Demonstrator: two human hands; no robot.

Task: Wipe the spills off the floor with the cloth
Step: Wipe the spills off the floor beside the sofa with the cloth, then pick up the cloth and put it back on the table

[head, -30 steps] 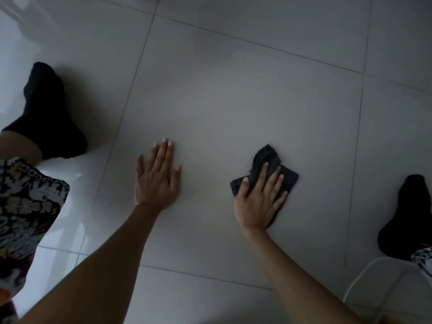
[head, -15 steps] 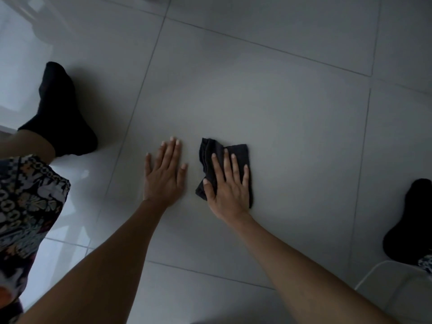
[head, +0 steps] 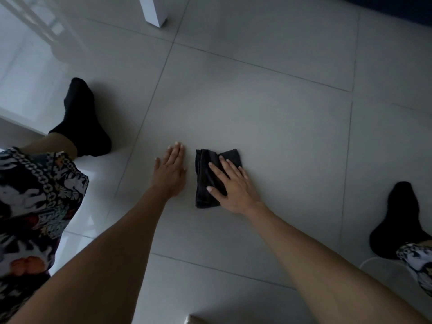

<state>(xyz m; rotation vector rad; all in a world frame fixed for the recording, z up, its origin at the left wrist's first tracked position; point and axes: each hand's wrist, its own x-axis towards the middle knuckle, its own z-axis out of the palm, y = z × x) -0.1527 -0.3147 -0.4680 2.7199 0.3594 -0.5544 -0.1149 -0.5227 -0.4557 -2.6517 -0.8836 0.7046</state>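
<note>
A dark crumpled cloth (head: pixel 207 171) lies on the grey tiled floor (head: pixel 268 127) in the middle of the view. My right hand (head: pixel 233 185) presses flat on its right half, fingers spread and pointing up-left. Just left of the cloth, a small gap away, my left hand (head: pixel 169 170) rests palm-down on the tile with fingers together, holding nothing. I cannot make out any spill on the tiles.
My left foot in a black sock (head: pixel 81 120) is planted at the left, my right foot in a black sock (head: pixel 395 220) at the right edge. Patterned shorts (head: pixel 32 206) cover my left knee. A white furniture leg (head: pixel 154 10) stands at the top.
My right hand has slid the cloth leftward across the tile, from well right of my left hand to just beside it. My left hand has stayed planted.
</note>
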